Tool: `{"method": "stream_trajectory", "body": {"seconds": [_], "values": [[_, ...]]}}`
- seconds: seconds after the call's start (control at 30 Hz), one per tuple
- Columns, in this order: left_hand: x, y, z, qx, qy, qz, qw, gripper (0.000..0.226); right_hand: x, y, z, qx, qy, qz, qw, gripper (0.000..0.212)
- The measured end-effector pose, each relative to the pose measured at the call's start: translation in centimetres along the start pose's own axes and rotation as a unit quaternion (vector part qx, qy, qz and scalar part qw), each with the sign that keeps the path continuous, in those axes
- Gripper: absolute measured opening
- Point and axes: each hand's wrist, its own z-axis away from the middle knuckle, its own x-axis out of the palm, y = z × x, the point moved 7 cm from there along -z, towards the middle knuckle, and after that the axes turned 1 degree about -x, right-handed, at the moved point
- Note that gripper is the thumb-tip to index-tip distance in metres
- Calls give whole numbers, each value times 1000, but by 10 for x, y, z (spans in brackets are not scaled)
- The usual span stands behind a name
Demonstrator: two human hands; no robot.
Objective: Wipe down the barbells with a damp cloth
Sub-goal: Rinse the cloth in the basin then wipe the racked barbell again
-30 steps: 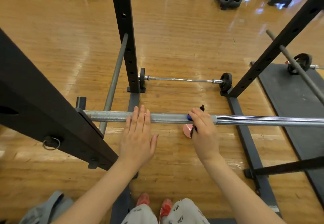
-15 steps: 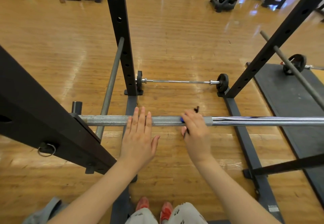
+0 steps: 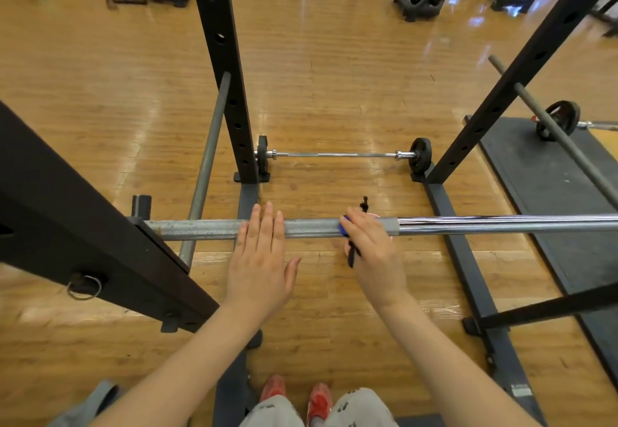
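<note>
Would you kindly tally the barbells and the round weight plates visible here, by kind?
Barbells: 3 — racked bar, floor barbell, mat barbell
Weight plates: 3 —
Total: 6

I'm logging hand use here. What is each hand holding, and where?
The right hand grips a small blue and pink item against the barbell; what it is cannot be told. The left hand rests flat, holding nothing.

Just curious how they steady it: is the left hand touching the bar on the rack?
Touching. The head view shows the left hand lying flat with straight fingers across the barbell.
</note>
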Motion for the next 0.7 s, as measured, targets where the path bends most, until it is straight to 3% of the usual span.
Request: {"method": "stream_trajectory", "body": {"seconds": [0.1,0.2,0.37,0.43,0.57,0.63,0.7], "values": [[-1,-3,0,14,3,1,1000,72,-28,34,9,40,31,37,998,29],[0,-1,0,9,0,7,1000,73,-26,31,5,87,78,59,991,36],[0,0,0,-11,-13,21,1000,77,5,-11,-2,-3,13,3,1000,34],[-1,0,0,-7,-12,22,1000,78,-8,10,7,0,3,11,1000,37],[0,-1,-1,-5,-4,14,1000,77,-26,36,14,68,53,36,996,31],[1,0,0,-7,-2,12,1000,76,-6,13,8,58,51,16,997,34],[1,0,0,-8,0,8,1000,75,16,-16,5,-6,13,-8,1000,42]]}}
